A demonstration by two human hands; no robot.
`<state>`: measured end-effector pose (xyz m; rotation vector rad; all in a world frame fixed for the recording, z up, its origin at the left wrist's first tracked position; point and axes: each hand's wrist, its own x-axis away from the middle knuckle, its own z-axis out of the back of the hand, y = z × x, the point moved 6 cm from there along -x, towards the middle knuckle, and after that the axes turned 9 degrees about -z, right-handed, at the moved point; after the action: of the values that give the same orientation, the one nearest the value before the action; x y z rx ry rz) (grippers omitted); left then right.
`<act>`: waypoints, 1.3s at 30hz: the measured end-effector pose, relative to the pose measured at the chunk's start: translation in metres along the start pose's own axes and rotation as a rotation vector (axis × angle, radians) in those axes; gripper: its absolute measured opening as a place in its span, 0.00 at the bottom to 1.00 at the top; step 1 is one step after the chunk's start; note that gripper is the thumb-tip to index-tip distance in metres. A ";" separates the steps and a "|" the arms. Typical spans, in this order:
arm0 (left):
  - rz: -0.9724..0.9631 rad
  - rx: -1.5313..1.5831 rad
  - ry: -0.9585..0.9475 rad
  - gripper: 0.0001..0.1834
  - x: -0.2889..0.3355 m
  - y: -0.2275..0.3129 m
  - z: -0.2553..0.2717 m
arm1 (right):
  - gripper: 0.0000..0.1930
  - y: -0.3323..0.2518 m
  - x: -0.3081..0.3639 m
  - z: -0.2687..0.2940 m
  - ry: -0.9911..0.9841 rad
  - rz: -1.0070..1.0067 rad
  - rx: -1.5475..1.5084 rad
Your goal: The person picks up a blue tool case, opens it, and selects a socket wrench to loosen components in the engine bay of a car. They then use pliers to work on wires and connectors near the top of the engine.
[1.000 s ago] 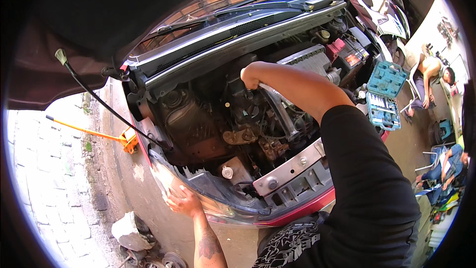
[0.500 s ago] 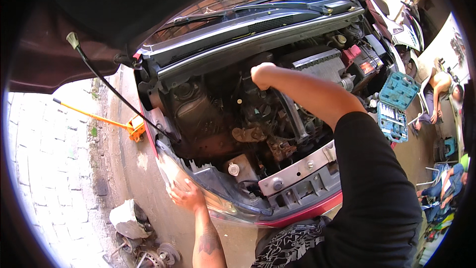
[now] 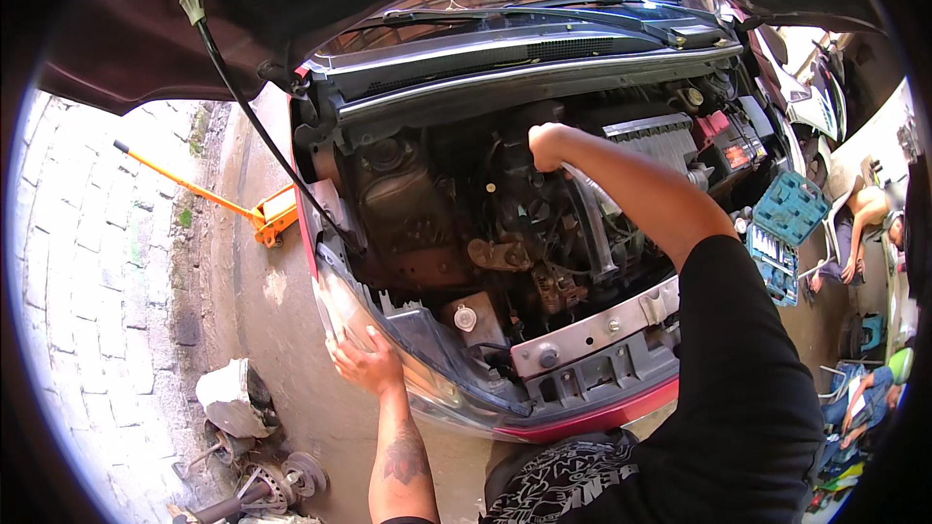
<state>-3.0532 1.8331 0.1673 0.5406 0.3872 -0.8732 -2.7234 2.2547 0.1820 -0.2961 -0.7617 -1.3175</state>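
Note:
I lean over the open engine bay [image 3: 505, 223] of a dark red car. My right hand [image 3: 546, 146] reaches deep into the middle of the bay, fingers curled around something dark among the hoses; what it grips is hidden. My left hand [image 3: 364, 361] rests flat with spread fingers on the headlight [image 3: 427, 349] at the car's front left corner. A white round cap [image 3: 466, 318] and a silver crossbeam [image 3: 592, 330] lie between the two arms.
A thin prop rod [image 3: 262, 126] holds the hood [image 3: 243, 19] overhead. An orange floor jack [image 3: 267, 218] stands on the ground at left. Brake parts and a concrete chunk [image 3: 233, 398] lie lower left. A teal socket case [image 3: 786, 223] sits at right, near seated people [image 3: 864, 218].
The view has shifted so the bay sits more to the right and closer. My right hand stays deep in the engine; my left hand remains on the headlight corner.

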 end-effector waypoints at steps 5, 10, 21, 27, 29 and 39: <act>0.008 -0.023 -0.001 0.29 0.001 0.000 0.001 | 0.14 0.009 -0.005 -0.006 -0.329 -0.149 -0.741; -0.005 -0.006 0.029 0.29 -0.001 0.001 0.002 | 0.12 0.005 0.042 0.024 0.627 0.173 0.122; 0.002 0.005 0.019 0.29 0.001 0.000 0.002 | 0.13 0.009 -0.027 -0.009 0.103 0.244 0.453; 0.000 0.012 0.031 0.29 0.001 0.001 0.000 | 0.15 0.002 0.046 0.017 0.619 0.157 0.055; 0.006 0.009 0.018 0.29 0.000 0.000 -0.003 | 0.15 0.004 0.048 0.014 0.527 0.101 -0.050; -0.366 0.394 0.111 0.15 -0.015 0.106 0.009 | 0.12 0.046 0.033 -0.030 -0.059 0.068 -1.546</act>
<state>-2.9762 1.8927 0.2125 0.9023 0.4251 -1.2884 -2.6679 2.2239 0.1921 -1.5505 0.3862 -1.5990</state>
